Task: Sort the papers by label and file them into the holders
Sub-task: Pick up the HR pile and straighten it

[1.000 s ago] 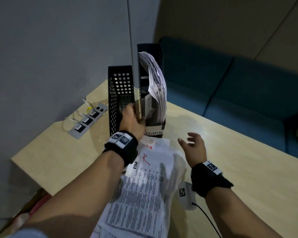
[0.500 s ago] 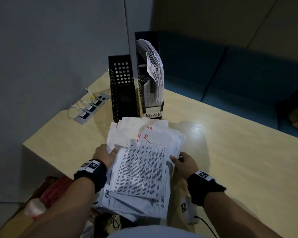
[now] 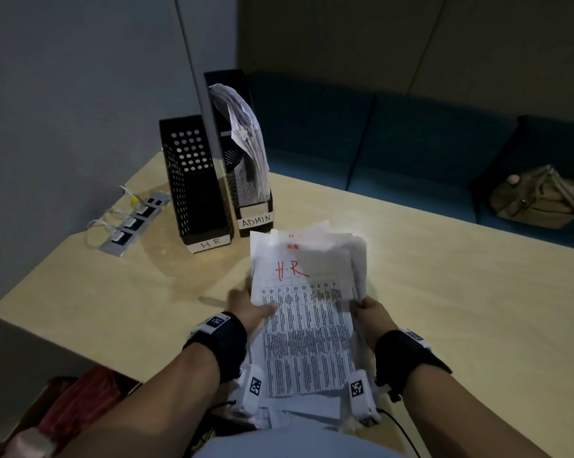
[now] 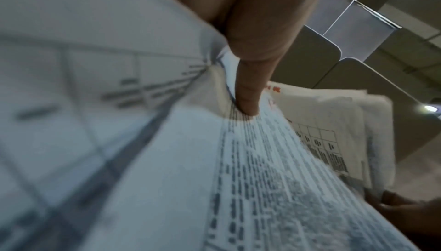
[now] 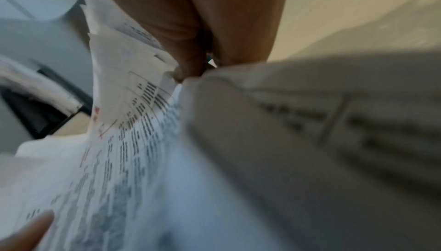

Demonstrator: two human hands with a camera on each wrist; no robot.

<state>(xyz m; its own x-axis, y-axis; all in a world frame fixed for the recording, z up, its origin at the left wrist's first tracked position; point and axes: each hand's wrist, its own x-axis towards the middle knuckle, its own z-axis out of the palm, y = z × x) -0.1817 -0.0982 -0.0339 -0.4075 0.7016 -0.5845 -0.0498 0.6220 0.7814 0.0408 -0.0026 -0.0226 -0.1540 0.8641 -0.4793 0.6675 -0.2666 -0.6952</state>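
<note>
A stack of printed papers (image 3: 307, 305) is held above the near table edge, its top sheet marked "H.R" in red. My left hand (image 3: 251, 310) grips the stack's left side, thumb (image 4: 248, 92) pressed on the top sheet. My right hand (image 3: 368, 312) pinches the right side (image 5: 190, 72). Two black mesh holders stand at the back left: the one labelled HR (image 3: 193, 183) looks empty, while the ADMIN holder (image 3: 242, 153) to its right has several sheets leaning out.
A power strip (image 3: 132, 226) with cables lies left of the holders on the wooden table (image 3: 444, 276). A blue sofa (image 3: 394, 143) with a tan bag (image 3: 540, 196) runs behind the table. Red stuff sits low at my left (image 3: 77, 404).
My left hand came back from the HR holder to the stack. Both hands took hold of the papers and lifted them; the view pulled back, showing both holder labels.
</note>
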